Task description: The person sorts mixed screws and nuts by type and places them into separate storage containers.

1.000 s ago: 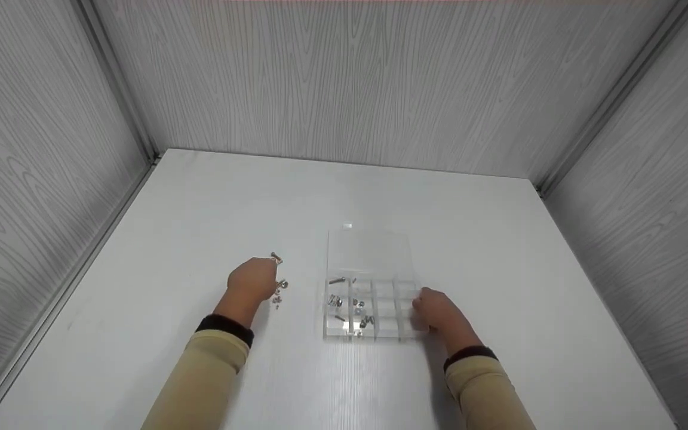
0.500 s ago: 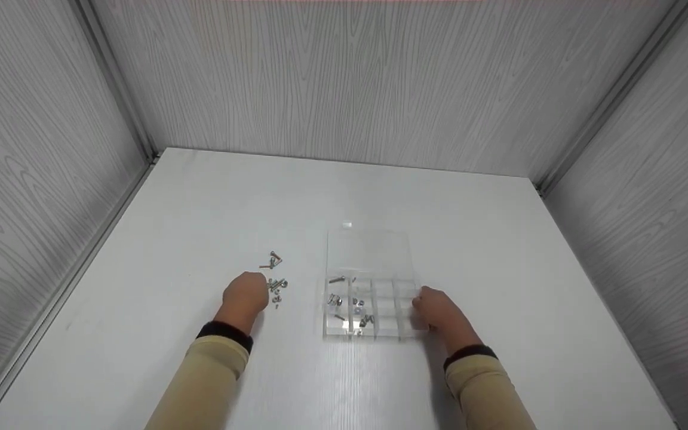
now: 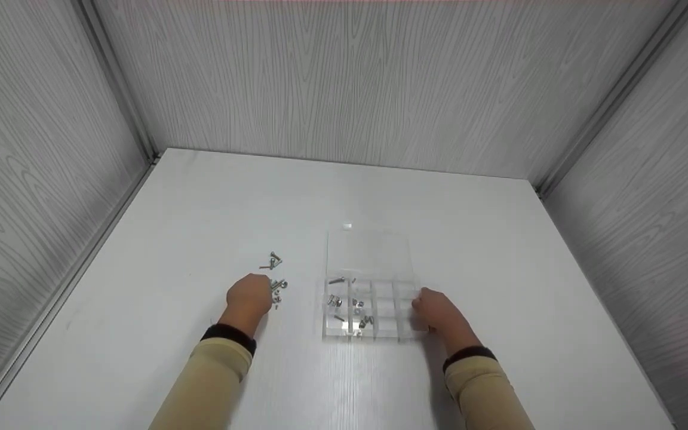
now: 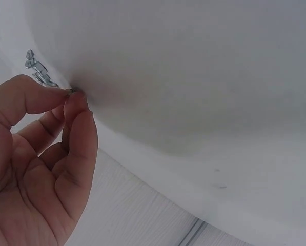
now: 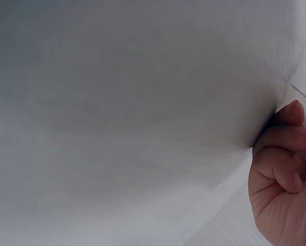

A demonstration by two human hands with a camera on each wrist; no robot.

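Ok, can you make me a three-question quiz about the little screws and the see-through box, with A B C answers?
1. Where is the loose pile of screws?
A. On the table left of the clear box
B. On the box lid
C. Beside the right sleeve

2. What colour are the sleeves?
A. Red
B. Tan
C. Blue

3. What is the left hand doing?
A. Lying flat and open
B. Pinching something small at the pile
C. Holding the box

Answers:
1. A: the screws lie on the white table, left of the clear box.
2. B: both sleeves are tan with dark cuffs.
3. B: the left wrist view shows thumb and fingers pinched together at the pile, while the right hand rests at the box's right edge.
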